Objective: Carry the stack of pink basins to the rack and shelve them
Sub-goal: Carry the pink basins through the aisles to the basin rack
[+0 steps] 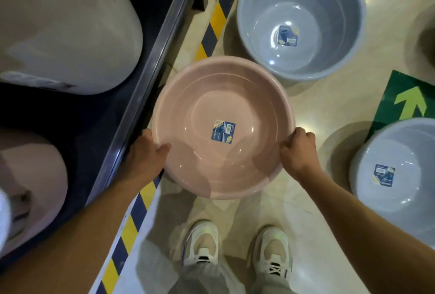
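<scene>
Pink basins [223, 126], seen from above as a nested stack with a blue label inside the top one, are held level above the tiled floor, just right of a dark rack [141, 77] whose shelf already carries pale basins on their sides; the left hand [147, 152] clenches the left rim, thumb inside, and the right hand [297, 150] clenches the right rim. The holds look shallow, so the stack could slip or tilt; to the right, two grey basins [301, 23] on the floor could catch a foot.
</scene>
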